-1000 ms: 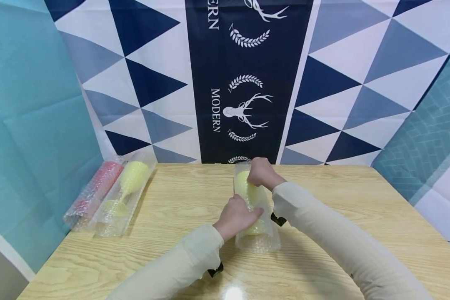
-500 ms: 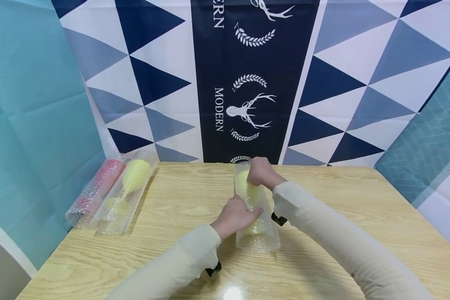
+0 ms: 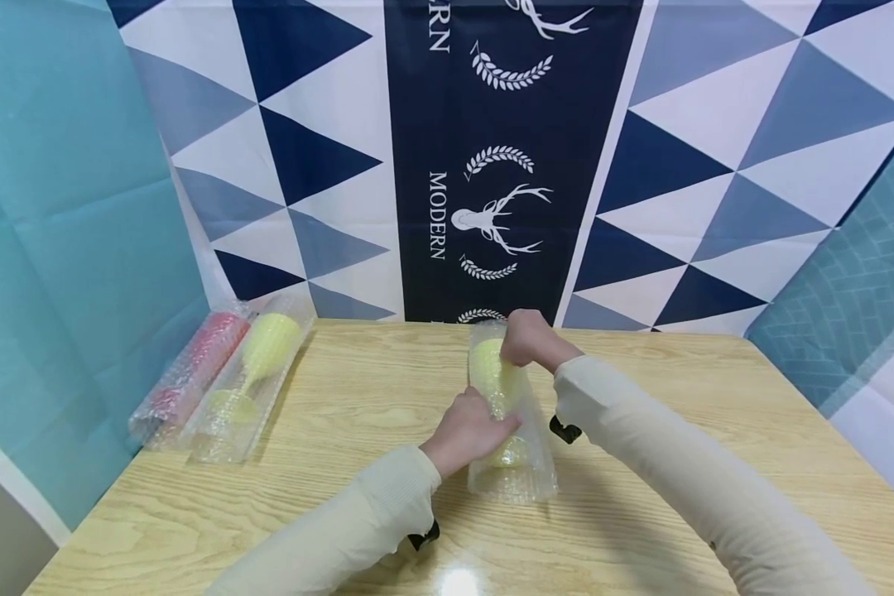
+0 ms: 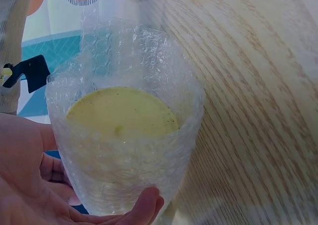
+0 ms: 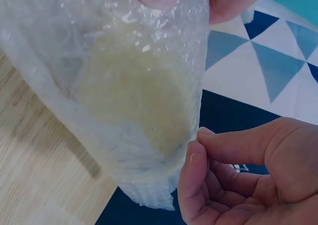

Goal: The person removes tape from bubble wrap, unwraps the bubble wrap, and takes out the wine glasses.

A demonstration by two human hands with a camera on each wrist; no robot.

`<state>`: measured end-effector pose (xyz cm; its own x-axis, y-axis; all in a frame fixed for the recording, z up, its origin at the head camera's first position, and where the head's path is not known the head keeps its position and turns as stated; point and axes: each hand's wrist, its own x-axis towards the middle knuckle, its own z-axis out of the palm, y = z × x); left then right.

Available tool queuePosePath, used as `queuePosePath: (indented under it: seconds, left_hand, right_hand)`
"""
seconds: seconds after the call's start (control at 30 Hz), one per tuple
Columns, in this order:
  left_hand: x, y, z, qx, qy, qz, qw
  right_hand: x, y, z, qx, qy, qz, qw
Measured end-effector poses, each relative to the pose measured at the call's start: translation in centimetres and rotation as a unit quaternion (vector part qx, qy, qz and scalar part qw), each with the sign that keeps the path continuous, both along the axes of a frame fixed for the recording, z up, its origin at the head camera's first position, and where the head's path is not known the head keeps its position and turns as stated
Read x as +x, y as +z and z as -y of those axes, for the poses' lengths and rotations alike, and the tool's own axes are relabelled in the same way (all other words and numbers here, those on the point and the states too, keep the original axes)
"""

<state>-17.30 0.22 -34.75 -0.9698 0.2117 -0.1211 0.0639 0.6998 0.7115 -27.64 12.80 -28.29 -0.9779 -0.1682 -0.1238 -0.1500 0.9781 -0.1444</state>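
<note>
A yellow goblet [image 3: 489, 360] lies rolled in clear bubble wrap [image 3: 517, 488] on the table's middle, its long side running away from me. Around its narrow middle my left hand [image 3: 471, 429] grips the roll, thumb across the front. The left wrist view looks into the roll's near end, where the goblet's round base [image 4: 124, 111] sits inside the wrap. Farther up, my right hand [image 3: 531, 339] is at the roll's right side by the cup. Its thumb and index fingertips pinch the wrap's edge in the right wrist view; the other fingers curl in.
At the table's left edge lie two more bubble-wrapped things: a red one [image 3: 204, 352] and a yellow goblet [image 3: 268, 343], side by side. A patterned cloth [image 3: 328, 165] hangs behind the wooden table [image 3: 678, 397], with a teal cloth [image 3: 74, 207] on the left.
My right hand has shifted slightly to the right along the wrap's edge. The left hand keeps its grip and the roll stays in place. The head view has turned a little.
</note>
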Motion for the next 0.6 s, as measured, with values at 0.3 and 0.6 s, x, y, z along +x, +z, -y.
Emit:
queuePosePath:
  seconds: [0.3, 0.6]
  left_hand:
    - [0.2, -0.1, -0.2, -0.01, 0.0, -0.011, 0.9999]
    - [0.3, -0.1, -0.3, -0.017, 0.001, -0.019, 0.9997]
  right_hand:
    - [0.1, 0.3, -1.3, -0.003, 0.043, -0.022, 0.999]
    - [0.4, 0.3, -2.0, -0.001, 0.053, -0.013, 0.998]
